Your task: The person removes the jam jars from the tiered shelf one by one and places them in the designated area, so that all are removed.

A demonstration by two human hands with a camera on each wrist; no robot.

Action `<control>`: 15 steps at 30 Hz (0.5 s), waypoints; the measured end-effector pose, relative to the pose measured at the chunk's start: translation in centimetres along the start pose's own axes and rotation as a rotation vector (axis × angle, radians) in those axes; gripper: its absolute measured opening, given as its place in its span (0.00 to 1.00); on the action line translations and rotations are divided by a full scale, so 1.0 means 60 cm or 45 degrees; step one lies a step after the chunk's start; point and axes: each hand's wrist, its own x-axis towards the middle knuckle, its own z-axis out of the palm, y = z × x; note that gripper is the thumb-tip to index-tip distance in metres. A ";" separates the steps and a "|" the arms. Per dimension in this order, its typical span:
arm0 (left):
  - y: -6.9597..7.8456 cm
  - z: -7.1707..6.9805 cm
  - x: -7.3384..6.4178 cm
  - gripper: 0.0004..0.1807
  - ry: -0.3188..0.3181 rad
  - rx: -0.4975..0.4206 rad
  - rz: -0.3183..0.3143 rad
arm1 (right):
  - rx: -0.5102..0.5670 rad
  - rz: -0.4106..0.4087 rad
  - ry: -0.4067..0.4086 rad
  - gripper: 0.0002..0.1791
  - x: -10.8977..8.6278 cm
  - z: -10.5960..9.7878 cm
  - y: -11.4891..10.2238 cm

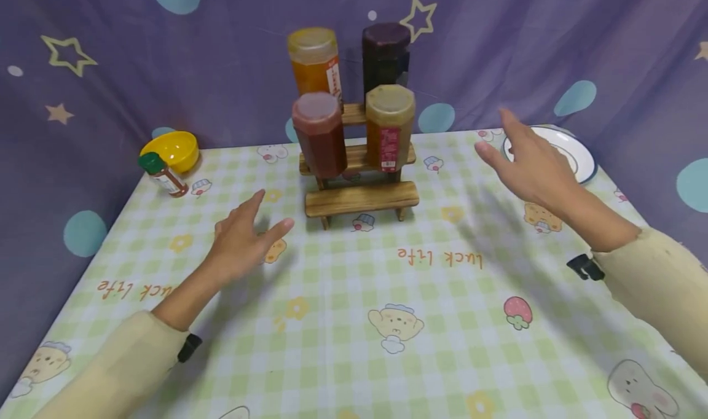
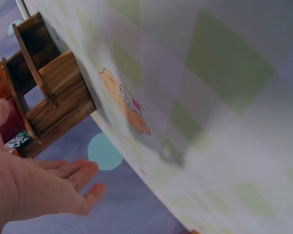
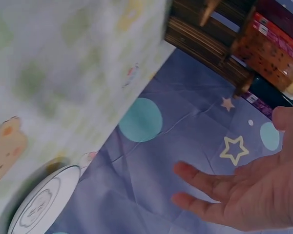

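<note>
My left hand (image 1: 238, 241) hovers over the table's left half, its thumb spread and nothing held. Above the right side, my right hand (image 1: 533, 164) is raised, fingers extended and empty, partly covering a white plate (image 1: 583, 155). Between the hands, farther back, stands a stepped wooden rack (image 1: 362, 199). Its middle step bears a dark red jar (image 1: 319, 139) and an amber jar with a pale lid (image 1: 389, 127). Behind them are an orange jar (image 1: 312, 72) and a very dark jar (image 1: 385, 59). The rack's lowest step is bare. Neither hand touches anything.
At the back left corner sits a yellow bowl (image 1: 179, 152), with a small green-capped bottle (image 1: 166, 176) in front, leaning or lying at a tilt. A checked cloth (image 1: 343, 345) covers the table. Purple curtains (image 1: 221, 87) hang behind and at both sides.
</note>
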 end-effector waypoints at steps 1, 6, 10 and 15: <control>0.000 0.000 0.002 0.52 0.010 -0.033 -0.005 | 0.011 -0.001 0.000 0.44 0.004 -0.001 -0.005; -0.002 0.001 0.011 0.47 0.039 -0.206 0.020 | 0.104 -0.048 0.024 0.43 0.022 -0.011 -0.017; 0.001 0.005 0.017 0.45 0.033 -0.344 0.038 | 0.240 -0.085 0.050 0.41 0.033 -0.020 -0.018; 0.007 0.009 0.023 0.43 0.001 -0.507 0.022 | 0.428 -0.104 0.041 0.38 0.053 -0.028 -0.026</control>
